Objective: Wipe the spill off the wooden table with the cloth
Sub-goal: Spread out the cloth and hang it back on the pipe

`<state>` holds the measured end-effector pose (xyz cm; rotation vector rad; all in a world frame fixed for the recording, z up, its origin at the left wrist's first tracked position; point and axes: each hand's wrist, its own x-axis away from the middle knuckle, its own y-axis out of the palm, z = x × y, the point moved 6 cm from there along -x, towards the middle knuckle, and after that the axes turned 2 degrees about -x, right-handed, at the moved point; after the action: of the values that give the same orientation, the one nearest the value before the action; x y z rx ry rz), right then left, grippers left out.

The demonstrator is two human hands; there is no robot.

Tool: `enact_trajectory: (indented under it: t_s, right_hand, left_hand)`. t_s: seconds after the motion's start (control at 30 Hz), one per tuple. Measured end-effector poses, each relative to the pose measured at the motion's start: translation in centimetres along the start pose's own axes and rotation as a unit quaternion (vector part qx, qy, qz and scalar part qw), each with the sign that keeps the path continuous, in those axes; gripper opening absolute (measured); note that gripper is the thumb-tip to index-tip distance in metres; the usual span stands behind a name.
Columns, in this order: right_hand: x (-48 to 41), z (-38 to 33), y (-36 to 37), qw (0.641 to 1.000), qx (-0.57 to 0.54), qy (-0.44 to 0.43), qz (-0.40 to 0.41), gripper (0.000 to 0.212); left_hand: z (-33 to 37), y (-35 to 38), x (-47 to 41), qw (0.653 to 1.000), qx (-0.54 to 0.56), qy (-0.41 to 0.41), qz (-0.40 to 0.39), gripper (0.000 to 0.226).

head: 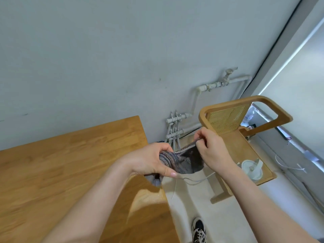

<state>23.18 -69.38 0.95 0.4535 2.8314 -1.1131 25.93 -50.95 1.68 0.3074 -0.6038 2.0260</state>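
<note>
A grey striped cloth (184, 160) hangs in the air just past the right edge of the wooden table (61, 163). My left hand (150, 160) grips its bunched left end, thumb underneath. My right hand (212, 148) pinches the cloth's upper right corner between thumb and fingers, so the cloth is stretched between both hands. A lower fold of the cloth shows under my left hand near the table edge. No spill shows on the visible tabletop; my forearms cover part of it.
A wooden chair (245, 123) with a cane back stands to the right, with a white lidded container (251, 168) and a cord on its seat. White pipes (192, 102) run along the wall behind. My shoe (199, 230) is on the pale floor below.
</note>
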Motion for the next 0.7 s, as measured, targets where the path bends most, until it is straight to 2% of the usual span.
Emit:
enact_trajectory:
  t_s: [0.1,0.2,0.23,0.27,0.37,0.47,0.57,0.63,0.7]
  right_hand:
    - [-2.7,0.7,-2.2,1.0,-0.013,-0.016,-0.021,0.02]
    - [-5.7,2.4,-4.1,0.985,-0.078,0.019,-0.151,0.008]
    - [-6.6,3.2,-4.7,0.972,-0.11,0.043,-0.205,0.021]
    - [-7.4,3.9,-5.4,0.957,-0.128,0.061,-0.254,0.028]
    - [-10.3,5.7,-7.8,0.94,-0.111,0.05,-0.319,0.014]
    - [-13.4,7.6,-10.1,0.949,-0.057,0.024,-0.309,0.017]
    - [-15.9,9.3,-11.4,0.967,0.029,-0.011,-0.254,0.014]
    - [-17.0,10.3,-12.0,0.975,0.071,-0.028,-0.209,0.009]
    - [-17.7,11.0,-12.5,0.984,0.067,-0.029,-0.164,0.008]
  left_hand:
    - [0.6,0.1,-1.7,0.998,0.041,-0.045,-0.03,0.046]
    - [1.4,0.2,-4.2,0.989,0.129,-0.06,-0.042,0.046]
    - [2.0,0.3,-5.1,0.988,0.138,-0.058,-0.042,0.043]
    - [2.4,0.1,-6.2,0.989,0.134,-0.055,-0.031,0.039]
    - [3.4,-0.9,-8.9,0.995,0.076,-0.054,0.031,0.035]
    - [4.0,-1.7,-10.9,0.996,0.005,-0.057,0.072,0.033]
    - [5.2,-2.8,-12.4,0.989,-0.028,-0.05,0.136,0.024]
    - [6.0,-4.0,-13.3,0.974,-0.012,-0.026,0.223,0.019]
    - [6.6,-4.9,-13.9,0.956,0.052,0.002,0.289,0.012]
